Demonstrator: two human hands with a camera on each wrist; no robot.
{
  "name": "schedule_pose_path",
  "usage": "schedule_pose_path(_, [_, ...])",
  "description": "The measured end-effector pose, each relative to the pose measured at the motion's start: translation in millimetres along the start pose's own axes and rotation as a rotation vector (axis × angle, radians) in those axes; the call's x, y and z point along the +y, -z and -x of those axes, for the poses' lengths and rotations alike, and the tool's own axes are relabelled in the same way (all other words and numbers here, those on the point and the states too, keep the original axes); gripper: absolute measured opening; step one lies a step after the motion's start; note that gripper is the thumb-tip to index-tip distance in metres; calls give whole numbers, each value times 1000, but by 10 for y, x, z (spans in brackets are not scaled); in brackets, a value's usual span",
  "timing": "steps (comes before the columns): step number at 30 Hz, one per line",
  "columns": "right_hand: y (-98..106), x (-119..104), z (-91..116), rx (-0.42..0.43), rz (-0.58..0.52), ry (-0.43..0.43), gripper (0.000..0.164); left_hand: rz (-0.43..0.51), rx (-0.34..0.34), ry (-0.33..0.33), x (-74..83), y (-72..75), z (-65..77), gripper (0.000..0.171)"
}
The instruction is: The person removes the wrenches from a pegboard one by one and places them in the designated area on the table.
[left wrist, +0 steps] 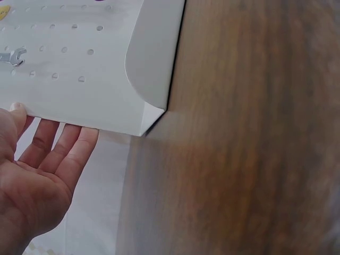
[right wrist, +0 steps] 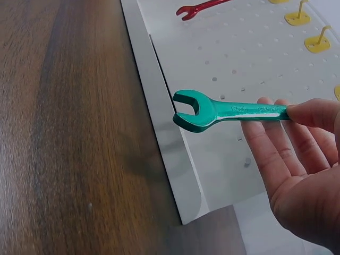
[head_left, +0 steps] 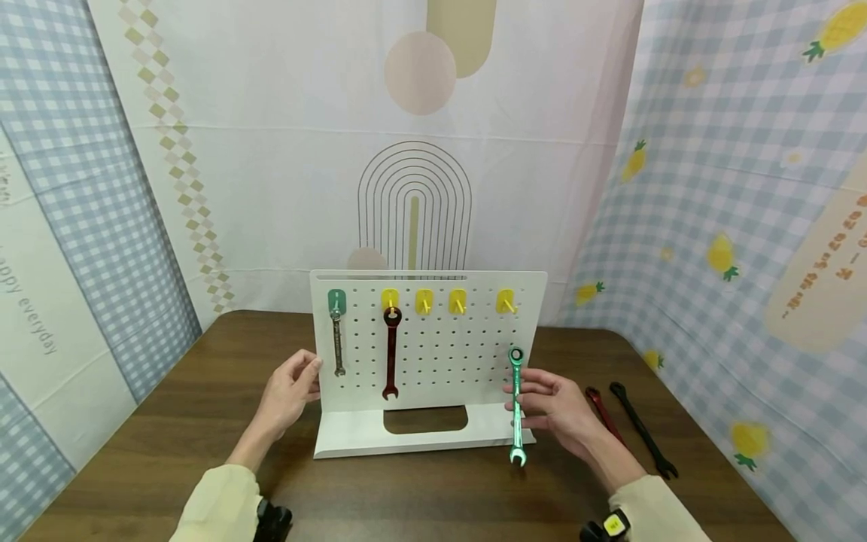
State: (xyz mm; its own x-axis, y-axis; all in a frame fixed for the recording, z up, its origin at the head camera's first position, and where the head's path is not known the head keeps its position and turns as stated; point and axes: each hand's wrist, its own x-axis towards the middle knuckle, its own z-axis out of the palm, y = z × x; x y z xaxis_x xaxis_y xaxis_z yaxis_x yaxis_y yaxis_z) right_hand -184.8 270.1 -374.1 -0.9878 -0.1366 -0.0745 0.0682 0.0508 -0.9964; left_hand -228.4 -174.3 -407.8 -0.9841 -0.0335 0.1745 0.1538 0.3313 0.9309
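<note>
My right hand (head_left: 552,410) pinches a green combination wrench (right wrist: 241,110) between thumb and fingers. In the head view the wrench stands upright, ring end up, before the lower right of a white pegboard (head_left: 440,361). Its open end points down past the board's base. My left hand (left wrist: 40,175) grips the board's left edge, thumb at the front, fingers reaching behind. A silver wrench (head_left: 338,342) hangs from a green hook (head_left: 336,301) near that hand. A red wrench (head_left: 390,354) hangs from a yellow hook (head_left: 389,298) to its right.
Three yellow hooks without tools, among them one at the far right (head_left: 505,301), line the board's top. Right of my right hand a small red wrench (head_left: 603,412) and a black wrench (head_left: 642,429) lie on the wooden table (head_left: 406,497). Patterned curtains (head_left: 284,188) surround it.
</note>
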Motion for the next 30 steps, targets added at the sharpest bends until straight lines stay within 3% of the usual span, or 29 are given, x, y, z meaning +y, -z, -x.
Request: schedule_pose_path(30, [278,33,67,102,52,-44,47,-6,-4,4,-6,5,9,30])
